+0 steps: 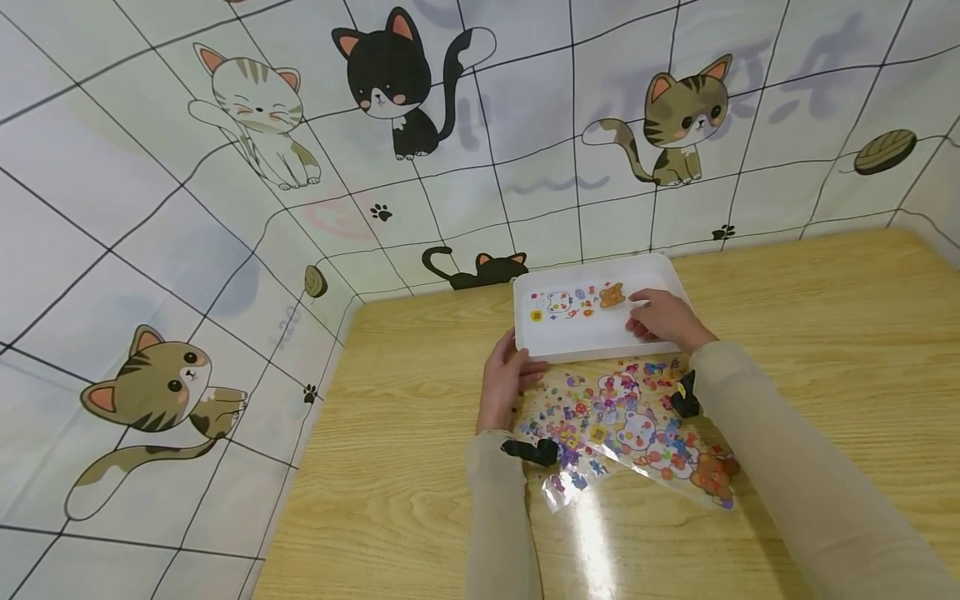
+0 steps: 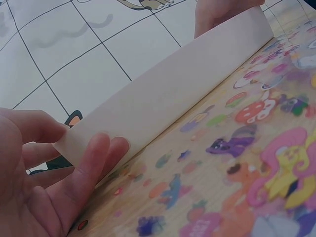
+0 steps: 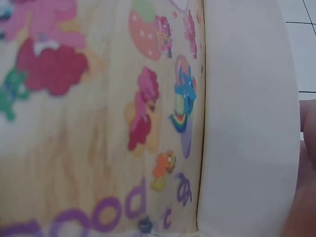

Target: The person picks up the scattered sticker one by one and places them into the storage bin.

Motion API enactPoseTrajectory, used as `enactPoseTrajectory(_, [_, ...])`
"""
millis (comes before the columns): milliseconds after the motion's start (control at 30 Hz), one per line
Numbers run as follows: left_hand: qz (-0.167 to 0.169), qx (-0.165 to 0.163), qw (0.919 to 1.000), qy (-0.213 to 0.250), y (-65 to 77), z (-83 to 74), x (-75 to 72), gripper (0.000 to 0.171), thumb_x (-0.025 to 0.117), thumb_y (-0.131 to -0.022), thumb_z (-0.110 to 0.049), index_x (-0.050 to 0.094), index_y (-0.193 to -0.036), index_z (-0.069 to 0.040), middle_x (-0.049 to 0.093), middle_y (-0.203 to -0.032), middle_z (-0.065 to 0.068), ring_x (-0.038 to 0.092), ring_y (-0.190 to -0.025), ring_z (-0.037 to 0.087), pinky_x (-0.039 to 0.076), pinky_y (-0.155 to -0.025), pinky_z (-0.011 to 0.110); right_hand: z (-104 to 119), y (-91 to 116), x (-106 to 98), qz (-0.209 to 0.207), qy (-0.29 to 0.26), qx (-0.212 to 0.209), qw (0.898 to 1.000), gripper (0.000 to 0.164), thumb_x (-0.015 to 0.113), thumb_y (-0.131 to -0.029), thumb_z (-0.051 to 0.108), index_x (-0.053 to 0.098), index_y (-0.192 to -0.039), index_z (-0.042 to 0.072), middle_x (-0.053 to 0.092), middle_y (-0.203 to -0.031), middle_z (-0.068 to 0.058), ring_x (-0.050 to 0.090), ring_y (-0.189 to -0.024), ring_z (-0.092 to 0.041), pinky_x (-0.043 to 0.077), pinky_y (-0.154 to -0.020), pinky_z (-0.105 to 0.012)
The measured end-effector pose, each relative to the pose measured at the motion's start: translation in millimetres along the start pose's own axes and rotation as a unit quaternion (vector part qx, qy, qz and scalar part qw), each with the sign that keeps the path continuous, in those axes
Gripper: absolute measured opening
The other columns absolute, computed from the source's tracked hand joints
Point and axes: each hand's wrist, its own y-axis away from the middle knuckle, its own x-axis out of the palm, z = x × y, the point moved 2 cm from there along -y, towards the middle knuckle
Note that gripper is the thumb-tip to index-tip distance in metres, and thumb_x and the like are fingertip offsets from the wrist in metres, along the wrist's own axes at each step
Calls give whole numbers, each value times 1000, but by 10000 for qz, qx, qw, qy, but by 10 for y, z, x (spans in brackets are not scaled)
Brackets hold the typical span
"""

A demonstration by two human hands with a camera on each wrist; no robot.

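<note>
A shallow white tray (image 1: 585,337) lies on the wooden table, with small stickers and a brown bear sticker (image 1: 612,295) on its floor. My left hand (image 1: 504,377) holds the tray's near left corner; in the left wrist view its thumb and fingers (image 2: 101,153) surround that corner. Inside the tray, my right hand (image 1: 663,319) is just right of the bear sticker. Its index finger points toward the sticker and the other fingers bend loosely, with nothing visible in them. The right wrist view mostly hides this hand behind the tray wall (image 3: 249,118).
Overlapping clear sticker sheets (image 1: 637,429) lie on the table (image 1: 390,467) in front of the tray, beneath my forearms. Black straps (image 1: 531,451) circle both wrists. A cat-print cloth (image 1: 525,192) hangs behind the table and at its left.
</note>
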Motion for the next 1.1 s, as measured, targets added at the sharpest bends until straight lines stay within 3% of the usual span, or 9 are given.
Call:
enactPoseTrajectory(800, [-57,138,9999,-57,12,-19,22,47,47,-92,-20,35,-138,-22,46,-130,6,63,-88,28,53,-72,35,-1,-24,2,207,-125,37,9997,52,41,-94,20,24,-137,-6,63,-91,-13,59,-75,-21,51,-65,-31])
enactPoseTrajectory(1033, [74,19,9999,-83,121,-216,53,49,43,-93,-13,29,-140,-14,40,-134,13,59,-94,35,51,-77,41,1,-33,5,225,-132,29,9997,52,41,-95,20,25,-137,-5,62,-92,-14,58,-75,-20,51,-65,-32])
enactPoseTrajectory(1100, [100,-1,9999,-107,98,-181,44,49,43,-94,-14,28,-141,-15,40,-135,13,59,-94,34,51,-77,41,-2,-31,10,211,-92,37,9997,51,41,-95,20,26,-136,-5,62,-91,-14,59,-74,-20,51,-65,-32])
